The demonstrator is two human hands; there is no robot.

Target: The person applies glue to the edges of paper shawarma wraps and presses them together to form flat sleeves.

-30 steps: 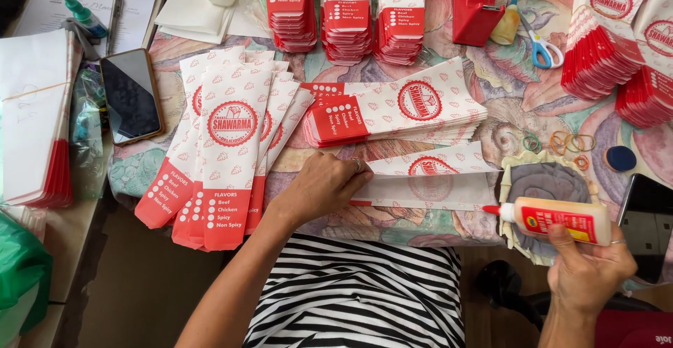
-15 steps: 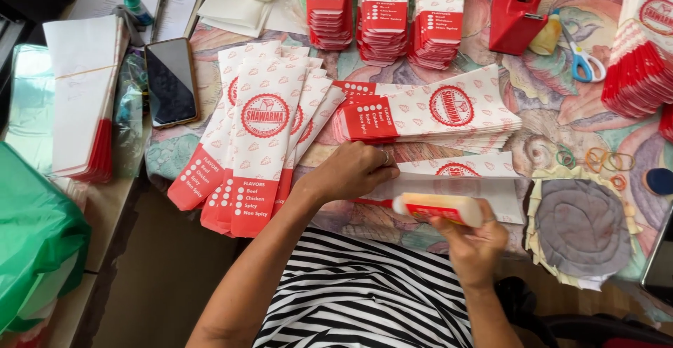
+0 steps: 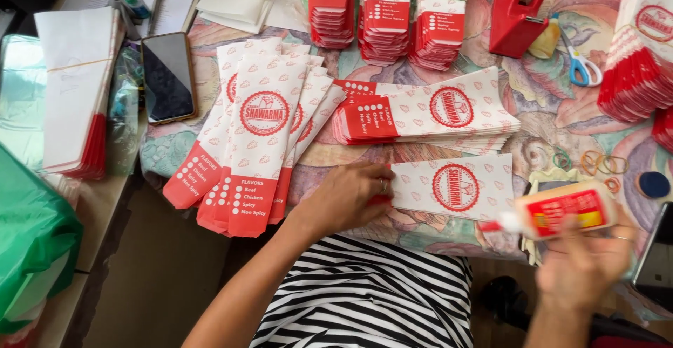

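A red tape dispenser (image 3: 517,10) stands beside blue-handled scissors (image 3: 580,64). A dark phone (image 3: 167,76) lies near a green plastic bag (image 3: 31,250). Rubber bands (image 3: 596,161) lie loose on the table (image 3: 561,113).

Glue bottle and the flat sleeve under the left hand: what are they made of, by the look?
Glue bottle in the right hand: looks like pale, slightly glossy plastic with a red and yellow label and a red tip; motion blur leaves the finish uncertain. Flat sleeve pressed by the left hand: thin matte paper, white with red print, lying dead flat with crisp edges; probably uncoated, no glare.
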